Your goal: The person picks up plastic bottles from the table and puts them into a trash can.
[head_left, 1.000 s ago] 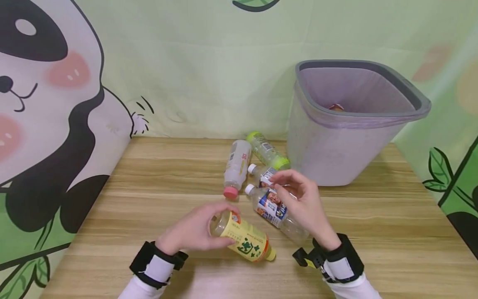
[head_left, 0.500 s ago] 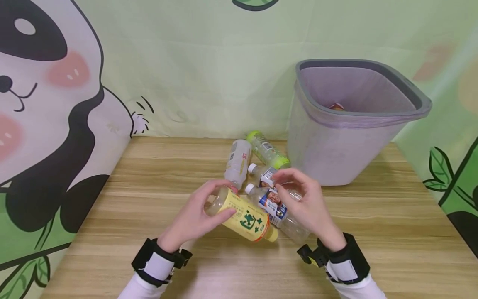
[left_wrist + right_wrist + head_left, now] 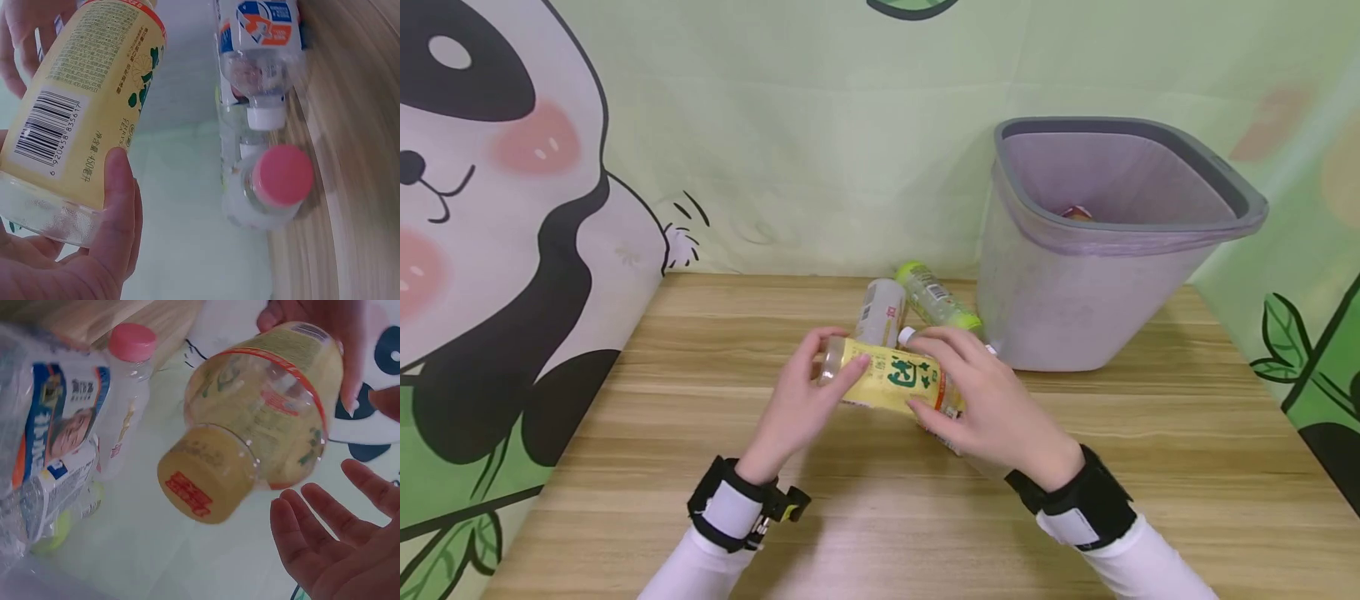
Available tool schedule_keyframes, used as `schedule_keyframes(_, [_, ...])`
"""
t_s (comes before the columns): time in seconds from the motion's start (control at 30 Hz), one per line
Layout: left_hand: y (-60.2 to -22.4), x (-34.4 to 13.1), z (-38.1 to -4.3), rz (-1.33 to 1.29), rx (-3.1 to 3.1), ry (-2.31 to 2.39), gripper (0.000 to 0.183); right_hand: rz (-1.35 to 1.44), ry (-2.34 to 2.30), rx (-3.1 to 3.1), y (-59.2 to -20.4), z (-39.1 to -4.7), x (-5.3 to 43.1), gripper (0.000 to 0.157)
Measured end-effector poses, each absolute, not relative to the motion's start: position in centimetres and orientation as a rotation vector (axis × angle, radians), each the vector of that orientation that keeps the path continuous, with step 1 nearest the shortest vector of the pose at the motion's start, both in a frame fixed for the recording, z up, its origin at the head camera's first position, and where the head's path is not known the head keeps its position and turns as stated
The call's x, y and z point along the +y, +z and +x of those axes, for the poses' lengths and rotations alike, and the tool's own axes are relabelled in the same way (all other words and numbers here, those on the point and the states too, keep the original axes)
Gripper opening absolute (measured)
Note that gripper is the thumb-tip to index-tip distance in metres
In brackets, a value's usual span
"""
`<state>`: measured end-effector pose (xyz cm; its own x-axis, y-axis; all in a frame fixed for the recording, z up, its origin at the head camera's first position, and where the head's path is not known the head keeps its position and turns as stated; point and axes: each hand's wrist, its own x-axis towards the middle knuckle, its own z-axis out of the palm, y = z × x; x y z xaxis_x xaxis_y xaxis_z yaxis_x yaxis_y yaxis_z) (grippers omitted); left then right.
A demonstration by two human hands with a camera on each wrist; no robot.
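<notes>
My left hand (image 3: 801, 404) grips the base end of a clear plastic drink bottle (image 3: 887, 377) with a yellow label, thumb on the near side. Its yellow cap (image 3: 200, 478) points right, and the bottle is held above the table. At the cap end is my right hand (image 3: 1000, 408). In the right wrist view its fingers (image 3: 337, 519) are spread and lightly bent beside the bottle, with a gap showing between them. Behind lie a white bottle (image 3: 880, 312) with a pink cap (image 3: 284, 175) and clear bottles with blue labels (image 3: 62, 425), largely hidden by my hands in the head view.
A lime-green-capped bottle (image 3: 936, 296) lies at the back of the wooden table (image 3: 700, 333). To its right stands a grey bin (image 3: 1052, 308) with a thin liner and something reddish inside (image 3: 1077, 214). A printed panda cloth (image 3: 775, 167) hangs behind.
My left hand has raised the yellow-labelled bottle up and away from me, turning it closer to level. My right hand has come from above the clear bottles to the cap end.
</notes>
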<state>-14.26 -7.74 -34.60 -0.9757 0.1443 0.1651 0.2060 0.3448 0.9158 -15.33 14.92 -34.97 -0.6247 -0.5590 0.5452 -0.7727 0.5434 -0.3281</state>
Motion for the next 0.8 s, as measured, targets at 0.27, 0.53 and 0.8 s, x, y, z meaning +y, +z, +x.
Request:
schedule_keyframes(0.27, [-35.7,-7.5,-15.3,-0.328,-2.510,-1.966,0.042,1.209,0.588,-2.467,-34.8,-16.3,14.6,0.071])
schedule_keyframes(0.53, [-38.0,-7.5,-16.5,-0.370,-2.413,-2.169,0.050,1.231,0.521,-2.528,-35.4,-16.7,15.0,0.087])
schedule_keyframes(0.8, [-38.3,-7.5,-16.6,-0.463,-2.331,-2.205,0.051,1.191,0.616,-2.563,-36.0,-17.0,15.3,0.084])
